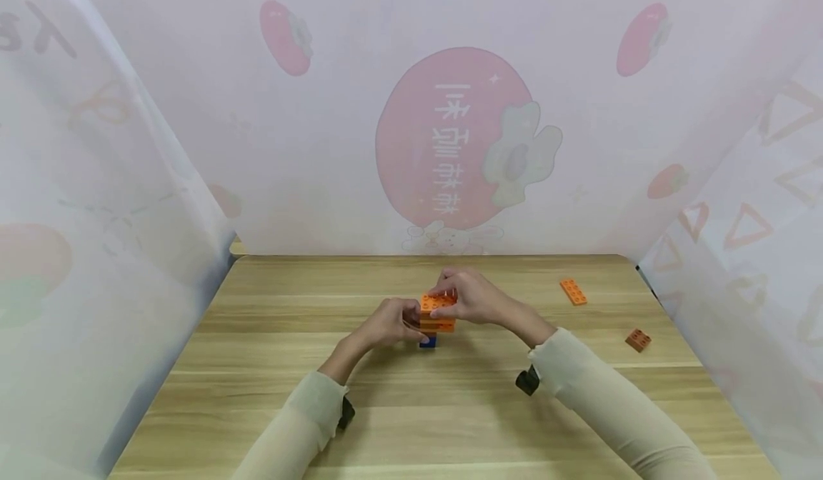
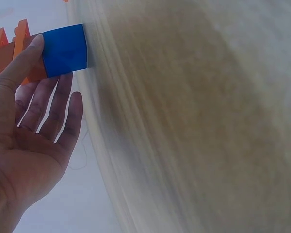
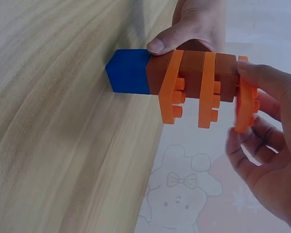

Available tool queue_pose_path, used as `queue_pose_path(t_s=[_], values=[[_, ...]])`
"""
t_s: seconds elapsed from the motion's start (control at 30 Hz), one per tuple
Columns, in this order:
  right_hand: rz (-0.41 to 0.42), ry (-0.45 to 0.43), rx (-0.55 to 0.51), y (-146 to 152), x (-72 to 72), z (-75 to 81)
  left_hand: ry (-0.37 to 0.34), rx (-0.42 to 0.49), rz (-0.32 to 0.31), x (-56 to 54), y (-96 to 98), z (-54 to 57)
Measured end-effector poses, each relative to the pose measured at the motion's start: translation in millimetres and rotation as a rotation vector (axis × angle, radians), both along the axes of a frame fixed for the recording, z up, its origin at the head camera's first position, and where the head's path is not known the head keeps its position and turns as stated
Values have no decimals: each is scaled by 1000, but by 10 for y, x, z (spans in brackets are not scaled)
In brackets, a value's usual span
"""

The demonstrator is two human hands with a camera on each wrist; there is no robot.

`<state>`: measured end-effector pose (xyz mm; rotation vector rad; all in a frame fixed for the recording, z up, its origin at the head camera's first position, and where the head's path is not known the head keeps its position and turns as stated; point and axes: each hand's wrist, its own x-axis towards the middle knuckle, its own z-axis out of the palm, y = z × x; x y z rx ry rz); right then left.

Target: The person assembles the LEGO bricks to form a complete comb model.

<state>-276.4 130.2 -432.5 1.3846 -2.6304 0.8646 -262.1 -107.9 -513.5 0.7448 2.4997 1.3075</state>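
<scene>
A tower of toy building bricks rises from the wooden table, with a blue block (image 3: 129, 71) at its foot. Above that, brown bricks (image 3: 191, 68) alternate with orange plates (image 3: 208, 90) that jut out to one side. My left hand (image 1: 388, 323) pinches the lowest brown brick (image 2: 36, 73), its thumb close to the blue block. At the top, my right hand (image 1: 474, 296) holds another orange plate (image 3: 245, 97) between thumb and fingers. This plate sits at the upper brown brick, slightly tilted; I cannot tell whether it is pressed on fully.
To the right on the wooden table (image 1: 411, 408) lie a loose orange plate (image 1: 574, 292) and, nearer, a small brown brick (image 1: 639, 340). White printed curtains (image 1: 321, 144) surround the table at the back and both sides.
</scene>
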Motion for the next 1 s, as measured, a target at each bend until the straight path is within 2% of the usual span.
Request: queue_pose_path(t_s=[0.43,0.63,1.0], values=[[-12,-7,50,-28,14,27,-11,-8,-4,-14,-3,-14],[-25,-19,76,-46,44,54,-28,16,-21,-13,-10,-27],[-31,-30,56,-31,26,49,-16,9,-14,-33,8,-8]])
